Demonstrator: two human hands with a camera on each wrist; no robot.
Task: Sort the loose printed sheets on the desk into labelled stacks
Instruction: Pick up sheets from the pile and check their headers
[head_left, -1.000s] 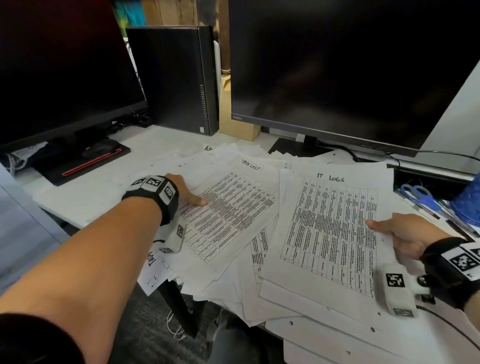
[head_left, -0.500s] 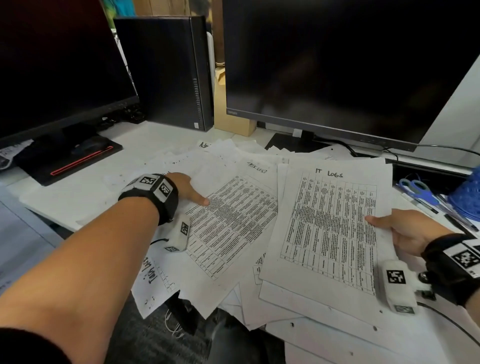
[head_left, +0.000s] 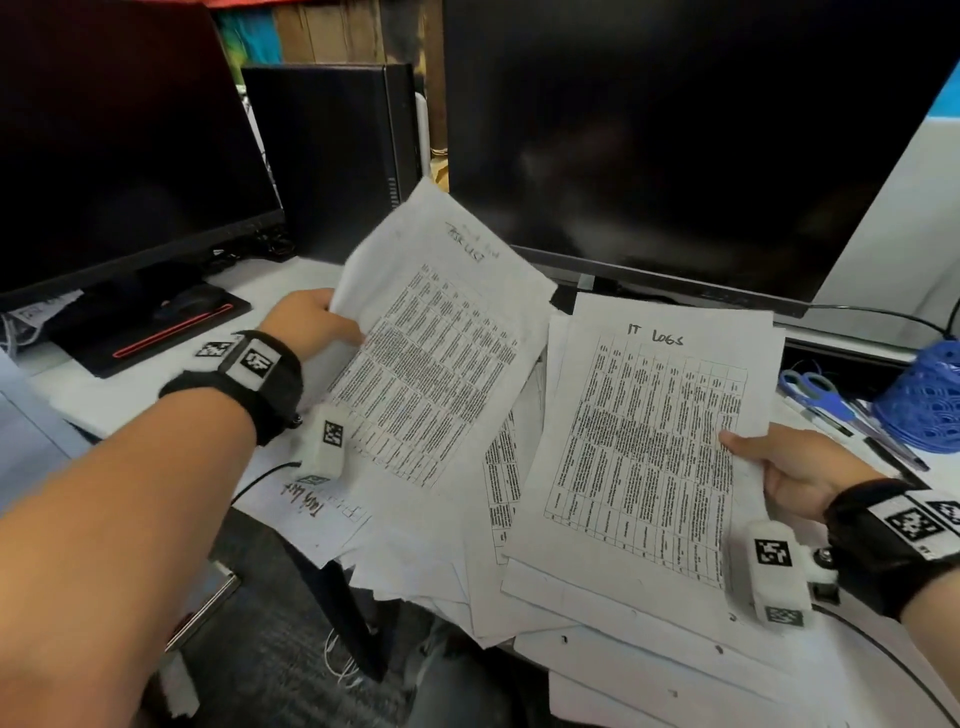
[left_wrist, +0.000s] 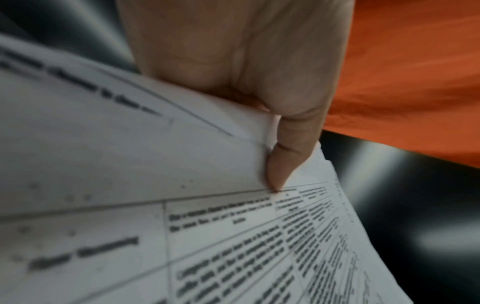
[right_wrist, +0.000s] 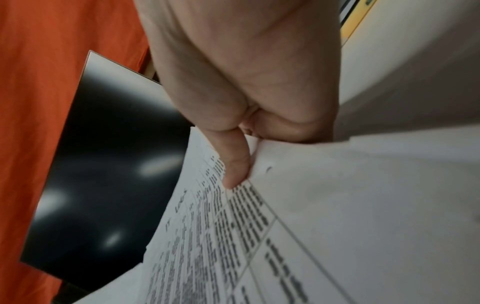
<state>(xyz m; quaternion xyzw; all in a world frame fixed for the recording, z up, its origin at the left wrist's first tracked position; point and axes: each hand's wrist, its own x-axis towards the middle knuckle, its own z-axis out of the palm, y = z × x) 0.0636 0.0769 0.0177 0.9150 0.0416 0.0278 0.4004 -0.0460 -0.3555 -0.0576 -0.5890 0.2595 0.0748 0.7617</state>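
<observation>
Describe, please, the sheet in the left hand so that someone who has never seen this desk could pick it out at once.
Start at the large dark monitor on the right of the desk. Just below its left corner, a printed table sheet is raised off the paper pile, pinched at its left edge by the left hand. Unlike the IT Logs sheet beside it, it tilts steeply upward and its handwritten heading is a blurred scrawl.

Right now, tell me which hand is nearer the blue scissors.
Right. The right hand holds the IT logs sheet just beside the scissors; the left hand is across the desk.
</observation>
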